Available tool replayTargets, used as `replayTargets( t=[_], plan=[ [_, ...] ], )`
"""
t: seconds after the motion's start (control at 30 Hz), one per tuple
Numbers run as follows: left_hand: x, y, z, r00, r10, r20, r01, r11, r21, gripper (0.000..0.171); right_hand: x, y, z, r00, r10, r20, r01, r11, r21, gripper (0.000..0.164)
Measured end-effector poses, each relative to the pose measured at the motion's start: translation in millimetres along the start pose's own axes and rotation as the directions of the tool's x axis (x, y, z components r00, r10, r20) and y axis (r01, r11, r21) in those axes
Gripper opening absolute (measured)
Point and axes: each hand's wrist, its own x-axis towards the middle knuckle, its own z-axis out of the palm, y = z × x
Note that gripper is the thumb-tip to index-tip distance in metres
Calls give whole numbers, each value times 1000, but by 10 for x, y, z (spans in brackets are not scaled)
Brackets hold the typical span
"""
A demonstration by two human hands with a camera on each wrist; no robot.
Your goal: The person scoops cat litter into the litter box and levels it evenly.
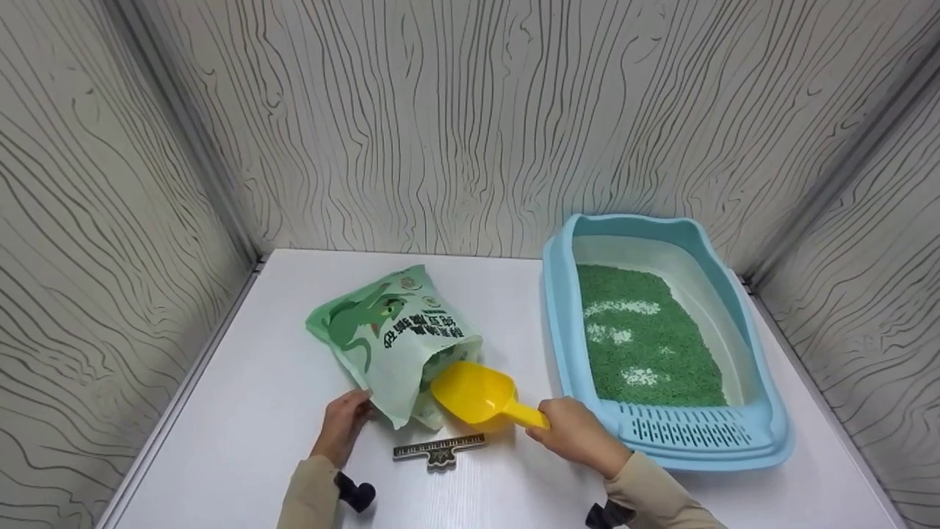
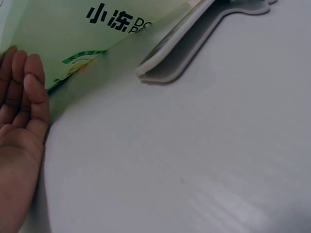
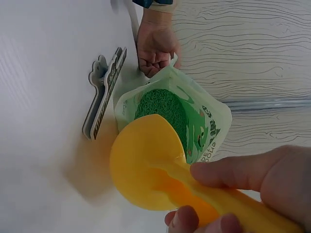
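A green and white bag of cat litter [image 1: 396, 330] lies on the table with its mouth toward me. Green pellets [image 3: 163, 107] show inside that mouth in the right wrist view. At the mouth's left edge, my left hand [image 1: 344, 425] grips the bag's rim; its thumb is hidden in the left wrist view. My right hand [image 1: 580, 435] holds a yellow scoop [image 1: 477, 393] by its handle, the scoop's front edge at the bag's opening. No pellets show in the scoop's bowl in the head view.
To the right stands a light blue litter box [image 1: 556, 323] with green pellets and white patches inside. A dark patterned clip [image 1: 440, 450] lies on the white table [image 1: 220, 441] just in front of the bag. Wood-grain panels [image 1: 404, 125] enclose the back and sides.
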Motion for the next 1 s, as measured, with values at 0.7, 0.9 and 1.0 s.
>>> replayTargets(
  t=[0.7,0.9,1.0],
  plan=[
    [47,11,5,1000,-6,13,5,999,37,25,128,-713,-61,999,52,6,-48,955,-292,18],
    [52,-3,-15,1000,-14,-9,15,999,52,28,241,-771,-41,994,103,42,-88,958,-273,14],
    [48,-9,-20,1000,-21,-10,22,998,54,29,288,-778,-6,992,117,44,-101,958,-270,13]
  ],
)
